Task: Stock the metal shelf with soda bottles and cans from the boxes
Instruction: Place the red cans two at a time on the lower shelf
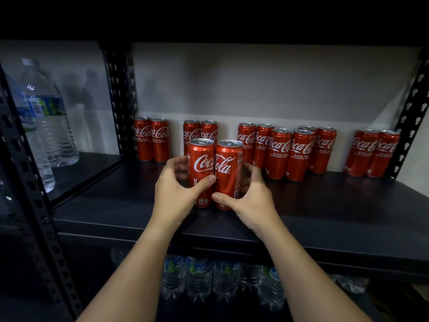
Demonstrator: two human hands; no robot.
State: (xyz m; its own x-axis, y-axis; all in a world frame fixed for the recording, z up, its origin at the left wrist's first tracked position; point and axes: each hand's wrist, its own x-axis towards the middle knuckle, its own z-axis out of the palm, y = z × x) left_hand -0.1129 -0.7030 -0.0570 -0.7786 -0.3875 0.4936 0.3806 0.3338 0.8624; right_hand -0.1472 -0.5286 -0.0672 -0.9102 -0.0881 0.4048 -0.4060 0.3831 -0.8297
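Two red cola cans stand upright side by side on the black metal shelf (301,205), near its front. My left hand (176,189) grips the left can (201,163), thumb across its front and fingers curled round its left side. My right hand (250,198) grips the right can (228,168), thumb low on its front and fingers wrapped round its right side. Several more red cans stand in pairs and a cluster along the back wall, such as the group (287,152) right of centre.
Large water bottles (51,117) stand on the neighbouring shelf to the left, behind a perforated black upright (120,96). Small water bottles (199,277) fill the shelf below. Another upright (411,117) bounds the right end. Bare shelf surface lies to the right of my hands.
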